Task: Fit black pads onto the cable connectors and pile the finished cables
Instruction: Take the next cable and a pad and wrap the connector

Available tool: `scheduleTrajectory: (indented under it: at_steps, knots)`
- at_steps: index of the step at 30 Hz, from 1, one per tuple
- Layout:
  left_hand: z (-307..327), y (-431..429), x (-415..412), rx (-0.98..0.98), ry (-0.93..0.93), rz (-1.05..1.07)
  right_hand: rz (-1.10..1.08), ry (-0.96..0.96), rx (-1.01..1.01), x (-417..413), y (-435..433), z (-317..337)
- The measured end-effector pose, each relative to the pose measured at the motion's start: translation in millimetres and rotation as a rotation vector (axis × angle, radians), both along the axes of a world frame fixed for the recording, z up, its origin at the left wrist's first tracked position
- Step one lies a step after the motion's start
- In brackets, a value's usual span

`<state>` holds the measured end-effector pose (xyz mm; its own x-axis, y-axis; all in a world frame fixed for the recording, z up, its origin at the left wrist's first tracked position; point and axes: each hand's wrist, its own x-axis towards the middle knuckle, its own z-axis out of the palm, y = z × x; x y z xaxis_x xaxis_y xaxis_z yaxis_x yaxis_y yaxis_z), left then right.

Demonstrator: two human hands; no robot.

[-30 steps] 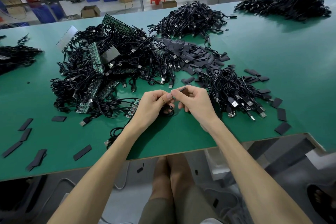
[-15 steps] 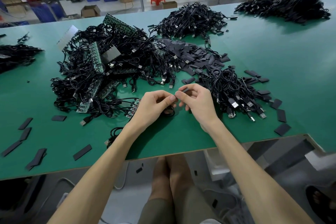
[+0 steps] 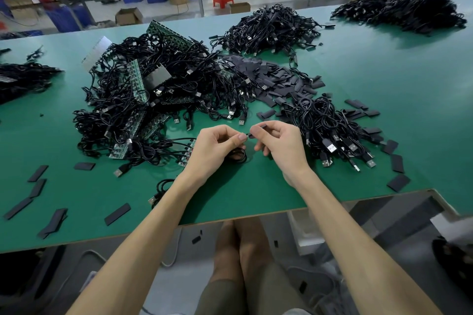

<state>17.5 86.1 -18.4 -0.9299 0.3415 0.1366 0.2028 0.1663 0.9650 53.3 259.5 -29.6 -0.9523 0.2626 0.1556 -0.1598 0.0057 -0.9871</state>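
The left hand [image 3: 217, 146] and the right hand [image 3: 279, 147] meet over the middle of the near edge of the green surface [image 3: 396, 79]. The left fingers [image 3: 239, 137] are curled round a coiled black cable [image 3: 238, 157], whose loops hang under the palm and touch the surface. Thumb and forefinger pinch its connector [image 3: 247, 135], which points right. The right fingers [image 3: 258, 126] are pinched together on a small black pad [image 3: 252, 134] at the connector's tip. The parts are too small to tell whether the pad is already on. Just right of the right hand lies a pile of cables [image 3: 330, 125] with plugs pointing toward the near edge, and loose pads [image 3: 396, 162] are scattered round it. Behind the hands a heap of pads [image 3: 271, 79] sits beside a big tangle of cables [image 3: 158, 94] mixed with green circuit boards [image 3: 137, 82]. 3 more cable piles lie farther off: one at the far edge [image 3: 271, 28], one in the far right corner [image 3: 401, 10], one at the left edge [image 3: 23, 77]. A few pads [image 3: 55, 220] lie toward the near left corner.
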Motion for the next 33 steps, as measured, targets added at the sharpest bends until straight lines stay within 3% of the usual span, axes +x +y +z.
scheduleTrajectory:
  at_steps: [14,22,33]
  knots:
    - [-0.3,0.3,0.6,0.094,-0.008,0.076,0.020,-0.046,0.080,-0.7,-2.9,0.6]
    - [-0.2,4.4,3.0,-0.169,0.187,0.169,0.027,-0.030,0.176,0.8,-2.3,0.2]
    - [2.3,5.8,6.4,-0.214,0.243,0.157,0.004,-0.050,0.172,4.2,-2.4,3.9]
